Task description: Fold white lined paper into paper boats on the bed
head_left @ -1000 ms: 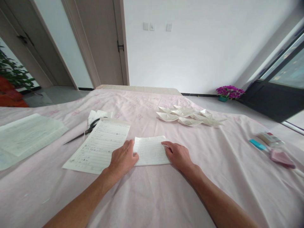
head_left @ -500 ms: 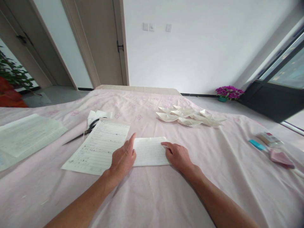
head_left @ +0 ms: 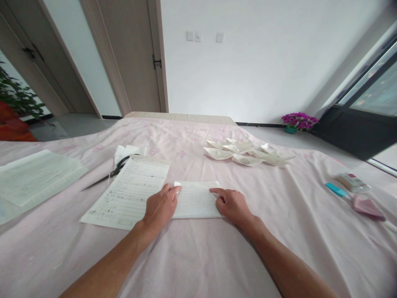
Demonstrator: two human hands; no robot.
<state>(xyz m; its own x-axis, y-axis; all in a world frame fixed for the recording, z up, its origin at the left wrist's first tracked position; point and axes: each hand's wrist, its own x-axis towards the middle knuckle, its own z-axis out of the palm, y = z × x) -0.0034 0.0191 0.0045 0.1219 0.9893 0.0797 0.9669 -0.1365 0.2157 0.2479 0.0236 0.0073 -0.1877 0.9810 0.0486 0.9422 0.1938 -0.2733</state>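
A folded sheet of lined white paper [head_left: 197,203] lies flat in front of me, its long side running left to right. At its left edge, my left hand [head_left: 161,205] is closed on the paper, with fingertips near the upper left corner. My right hand [head_left: 232,203] holds the right edge, its index finger stretched along the top and the others curled in. Left of my left hand is a handwritten lined sheet [head_left: 130,190]. Partly under that sheet lie black scissors [head_left: 116,170], beside a white crumpled piece of paper [head_left: 136,150].
Several folded paper boats [head_left: 245,152] stand beyond my right hand. At the right lie a blue eraser-like block [head_left: 336,189], a clear-wrapped packet [head_left: 352,182] and a pink item [head_left: 367,207]. More paper sheets [head_left: 37,178] rest at the left on the pink cloth [head_left: 198,260].
My left index finger has come down from pointing up and bent over the paper's upper left corner. My right index finger has straightened slightly along the right side.
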